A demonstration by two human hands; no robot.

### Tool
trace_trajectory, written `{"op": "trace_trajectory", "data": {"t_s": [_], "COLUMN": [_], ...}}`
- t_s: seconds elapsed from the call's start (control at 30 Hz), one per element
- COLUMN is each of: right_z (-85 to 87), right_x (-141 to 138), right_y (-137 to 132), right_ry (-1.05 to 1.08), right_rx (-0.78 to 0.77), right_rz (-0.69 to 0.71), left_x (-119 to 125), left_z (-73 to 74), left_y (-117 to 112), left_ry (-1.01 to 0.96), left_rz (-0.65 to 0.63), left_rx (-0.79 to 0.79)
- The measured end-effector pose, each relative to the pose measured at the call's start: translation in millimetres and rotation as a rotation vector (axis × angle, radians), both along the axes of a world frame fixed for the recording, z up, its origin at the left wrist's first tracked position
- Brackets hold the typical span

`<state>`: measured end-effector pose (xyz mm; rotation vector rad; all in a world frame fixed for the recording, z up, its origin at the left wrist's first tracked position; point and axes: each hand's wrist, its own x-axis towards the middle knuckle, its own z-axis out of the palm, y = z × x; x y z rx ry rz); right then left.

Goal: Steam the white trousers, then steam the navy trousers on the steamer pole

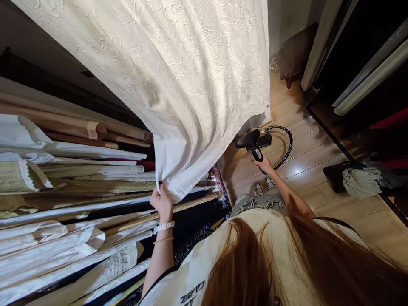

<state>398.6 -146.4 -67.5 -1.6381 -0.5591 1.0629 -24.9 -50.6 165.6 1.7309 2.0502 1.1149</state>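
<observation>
A large white embroidered cloth [191,76] hangs down from above and fills the upper middle of the view. My left hand [162,199] is closed on its lower hem and pulls the edge toward me. My right hand [265,163] grips the handle of a black garment steamer head [251,142], held low beside the cloth's right edge. A black corrugated hose [287,144] loops from the steamer head toward the floor. A white band [163,227] sits on my left wrist.
Several rolls of fabric [73,191] lie stacked on shelves at the left. A wooden floor [306,153] runs at the right, with dark furniture [366,85] and a crumpled cloth [360,180]. A dark stool [295,55] stands at the back.
</observation>
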Motion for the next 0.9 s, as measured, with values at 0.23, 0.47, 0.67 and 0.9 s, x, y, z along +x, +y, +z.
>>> {"op": "trace_trajectory", "data": {"t_s": [0.23, 0.47, 0.67, 0.9], "right_z": [35.1, 67.8, 87.4, 95.7], "right_x": [-47, -85, -103, -113], "right_y": [22, 44, 60, 70], "right_ry": [-0.068, -0.13, -0.27, -0.328], "right_rx": [0.027, 0.007, 0.01, -0.009], "right_rz": [0.306, 0.514, 0.609, 0.637], "left_x": [3, 1, 1, 6], "left_z": [-5.4, -10.4, -15.5, -16.5], "left_y": [-32, -58, -74, -89], "left_ry": [0.159, 0.245, 0.177, 0.129], "left_rz": [0.052, 0.038, -0.042, -0.166], "left_rx": [0.02, 0.0, -0.028, -0.13]}}
